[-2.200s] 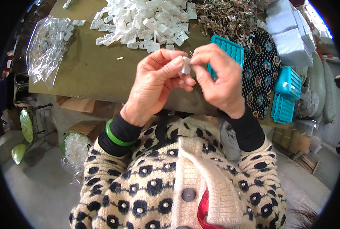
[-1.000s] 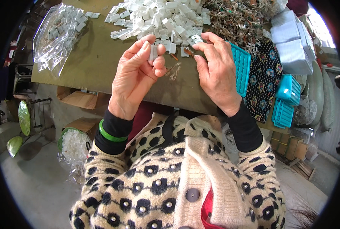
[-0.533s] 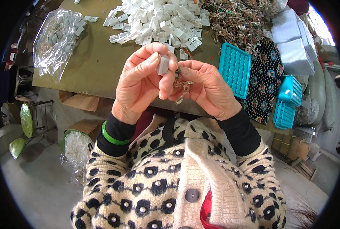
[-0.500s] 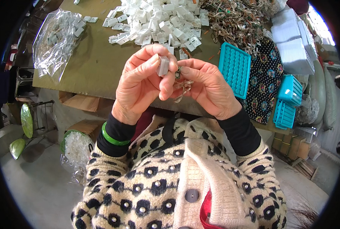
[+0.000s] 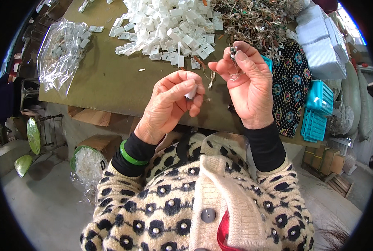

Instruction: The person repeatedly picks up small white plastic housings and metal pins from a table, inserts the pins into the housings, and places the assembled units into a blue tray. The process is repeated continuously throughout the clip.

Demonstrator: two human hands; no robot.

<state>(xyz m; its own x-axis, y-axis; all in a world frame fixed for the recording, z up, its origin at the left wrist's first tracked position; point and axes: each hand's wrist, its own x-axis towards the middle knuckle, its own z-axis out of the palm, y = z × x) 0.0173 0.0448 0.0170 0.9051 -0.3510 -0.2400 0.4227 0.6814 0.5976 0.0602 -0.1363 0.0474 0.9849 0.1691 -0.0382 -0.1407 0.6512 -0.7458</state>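
Pinched in my left hand [image 5: 172, 98] is a small white plastic case [image 5: 191, 92], mostly covered by the fingers. My right hand [image 5: 250, 79], raised to the right and a little farther off, grips a small circuit board [image 5: 233, 52] between thumb and forefinger. Thin clear wires [image 5: 235, 76] dangle from that board over the palm. Beyond the hands lies a big pile of white plastic cases [image 5: 169, 25]. To its right is a heap of tangled wired circuit boards [image 5: 257, 21]. A loose strand of wire [image 5: 212, 79] lies on the table between the hands.
A clear plastic bag [image 5: 63, 54] with white pieces lies on the olive table [image 5: 111, 79] at left. A turquoise tray [image 5: 268, 63] is mostly hidden behind my right hand, beside a patterned dark cloth [image 5: 291, 88]. White tray stacks [image 5: 320, 46] and turquoise baskets [image 5: 318, 98] stand at right.
My hands, close together before, have drawn apart. The right hand has moved up and right with the circuit board; the left has dropped slightly with the white case.
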